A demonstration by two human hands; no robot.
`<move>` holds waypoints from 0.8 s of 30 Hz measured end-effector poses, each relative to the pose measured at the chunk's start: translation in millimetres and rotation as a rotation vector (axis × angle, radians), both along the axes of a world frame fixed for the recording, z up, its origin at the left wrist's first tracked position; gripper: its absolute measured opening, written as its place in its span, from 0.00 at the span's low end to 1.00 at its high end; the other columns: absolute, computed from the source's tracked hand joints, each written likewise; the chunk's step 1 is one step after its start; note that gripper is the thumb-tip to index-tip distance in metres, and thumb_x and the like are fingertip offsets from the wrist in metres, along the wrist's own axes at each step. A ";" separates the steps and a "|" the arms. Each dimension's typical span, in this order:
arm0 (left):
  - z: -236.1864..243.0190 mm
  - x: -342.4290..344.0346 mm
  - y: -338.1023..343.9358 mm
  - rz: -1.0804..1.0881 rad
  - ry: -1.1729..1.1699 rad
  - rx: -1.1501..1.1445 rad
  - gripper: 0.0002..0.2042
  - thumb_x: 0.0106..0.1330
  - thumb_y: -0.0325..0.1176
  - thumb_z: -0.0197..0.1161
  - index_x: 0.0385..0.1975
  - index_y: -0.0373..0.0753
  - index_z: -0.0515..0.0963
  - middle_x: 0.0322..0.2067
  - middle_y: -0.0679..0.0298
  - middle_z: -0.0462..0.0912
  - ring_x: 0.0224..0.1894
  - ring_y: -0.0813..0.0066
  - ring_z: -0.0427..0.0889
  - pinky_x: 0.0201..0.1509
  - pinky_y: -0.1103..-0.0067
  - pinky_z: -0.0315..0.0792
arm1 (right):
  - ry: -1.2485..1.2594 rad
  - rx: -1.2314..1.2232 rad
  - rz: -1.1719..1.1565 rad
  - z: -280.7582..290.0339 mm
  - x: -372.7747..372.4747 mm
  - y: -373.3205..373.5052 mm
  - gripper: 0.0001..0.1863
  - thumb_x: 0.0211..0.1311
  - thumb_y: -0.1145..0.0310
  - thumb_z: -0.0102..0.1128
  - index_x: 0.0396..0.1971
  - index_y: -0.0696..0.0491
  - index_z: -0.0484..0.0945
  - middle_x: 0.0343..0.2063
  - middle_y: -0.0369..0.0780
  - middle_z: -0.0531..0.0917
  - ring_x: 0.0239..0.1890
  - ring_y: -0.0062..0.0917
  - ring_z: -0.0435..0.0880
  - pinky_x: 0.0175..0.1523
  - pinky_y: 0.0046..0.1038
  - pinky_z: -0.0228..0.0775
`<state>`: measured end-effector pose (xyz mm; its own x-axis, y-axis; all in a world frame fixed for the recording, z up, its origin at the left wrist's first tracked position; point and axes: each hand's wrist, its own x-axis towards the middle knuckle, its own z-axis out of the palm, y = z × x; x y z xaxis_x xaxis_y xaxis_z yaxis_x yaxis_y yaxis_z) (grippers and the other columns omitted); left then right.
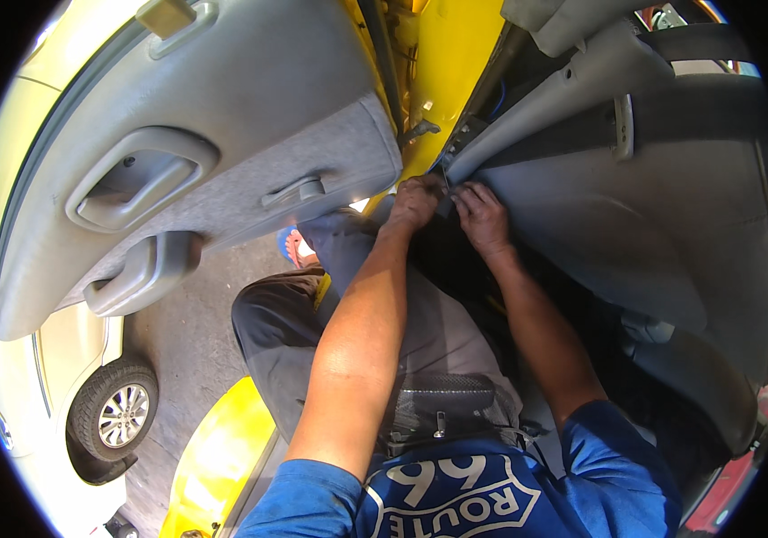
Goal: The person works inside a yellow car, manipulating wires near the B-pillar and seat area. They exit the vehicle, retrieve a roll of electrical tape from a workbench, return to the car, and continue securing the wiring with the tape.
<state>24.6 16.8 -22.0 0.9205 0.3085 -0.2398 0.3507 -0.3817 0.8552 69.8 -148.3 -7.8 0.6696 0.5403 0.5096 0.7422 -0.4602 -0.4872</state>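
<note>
The workpiece is a long, matte grey pillar trim (545,112) at the yellow body pillar (447,67) of a car door opening. The trim runs diagonally: its wide end lies at upper right, and it tapers to a narrow end at the hands. Its surface is smooth and rounded, with a small dark recess near the wide end. A dark gap separates its upper edge from the yellow metal; a blue wire (499,97) shows within this gap.

The left hand (415,202) is located beside the yellow pillar, fingers bent and narrowed together. The right hand (481,215) is located just to its right, at the narrow end of the trim, thumb and fingers also drawn close. A thin, light-coloured line is visible between the fingertips; its identity, and whether either hand grips anything, cannot be determined.

A door check arm (420,133) projects from the pillar just above the left hand. The open door's grey inner panel (258,76) stands to the left. A grey seat (698,202) occupies the right side, below the trim.
</note>
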 end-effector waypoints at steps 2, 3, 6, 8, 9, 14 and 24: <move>-0.2 0.6 0.9 -0.001 0.011 0.015 0.10 0.62 0.37 0.65 0.40 0.42 0.85 0.39 0.56 0.87 0.46 0.61 0.85 0.55 0.72 0.73 | -0.045 -0.026 0.009 0.4 0.8 1.4 0.05 0.58 0.73 0.66 0.35 0.52 0.82 0.35 0.39 0.82 0.38 0.37 0.83 0.44 0.36 0.77; -0.9 0.9 1.1 -0.004 0.010 0.019 0.10 0.62 0.37 0.65 0.39 0.42 0.85 0.39 0.56 0.87 0.46 0.61 0.85 0.55 0.72 0.73 | -0.046 -0.033 0.010 0.1 0.9 1.9 0.05 0.59 0.73 0.66 0.35 0.52 0.82 0.36 0.39 0.82 0.39 0.37 0.83 0.44 0.36 0.77; -4.9 1.4 1.2 -0.008 -0.022 0.002 0.10 0.62 0.37 0.66 0.39 0.43 0.85 0.39 0.56 0.87 0.46 0.61 0.85 0.55 0.72 0.73 | -0.032 -0.053 0.019 -2.6 1.3 2.3 0.06 0.59 0.72 0.65 0.36 0.53 0.81 0.35 0.40 0.82 0.39 0.38 0.82 0.45 0.37 0.77; -7.8 1.7 0.9 -0.003 -0.032 0.000 0.09 0.62 0.37 0.66 0.39 0.43 0.85 0.38 0.57 0.87 0.46 0.62 0.85 0.55 0.73 0.73 | -0.020 -0.066 0.018 -5.6 1.7 2.4 0.06 0.60 0.72 0.64 0.37 0.53 0.81 0.35 0.42 0.81 0.39 0.39 0.82 0.46 0.37 0.76; -9.0 2.1 0.8 0.001 -0.027 0.009 0.09 0.61 0.37 0.66 0.39 0.43 0.85 0.38 0.57 0.87 0.46 0.62 0.85 0.55 0.73 0.74 | -0.017 -0.073 0.013 -7.3 1.8 2.7 0.06 0.60 0.72 0.63 0.37 0.54 0.80 0.35 0.42 0.80 0.40 0.39 0.81 0.47 0.38 0.76; -9.5 2.5 1.1 0.010 -0.023 -0.020 0.09 0.62 0.37 0.67 0.39 0.43 0.85 0.38 0.58 0.88 0.46 0.62 0.85 0.55 0.72 0.74 | 0.040 -0.116 0.004 -11.5 1.9 3.7 0.06 0.61 0.73 0.61 0.38 0.54 0.79 0.35 0.44 0.79 0.41 0.41 0.80 0.48 0.39 0.75; 3.8 0.7 2.9 -0.027 0.027 0.047 0.11 0.63 0.41 0.65 0.41 0.45 0.84 0.41 0.54 0.86 0.48 0.56 0.84 0.55 0.70 0.73 | -0.032 -0.132 0.041 -8.1 3.4 3.3 0.07 0.60 0.73 0.61 0.39 0.54 0.78 0.37 0.43 0.78 0.41 0.40 0.79 0.49 0.38 0.74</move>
<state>25.2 19.7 -18.2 0.9220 0.2952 -0.2507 0.3627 -0.4312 0.8262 73.2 -145.0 -16.0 0.6305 0.6302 0.4531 0.7756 -0.4880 -0.4004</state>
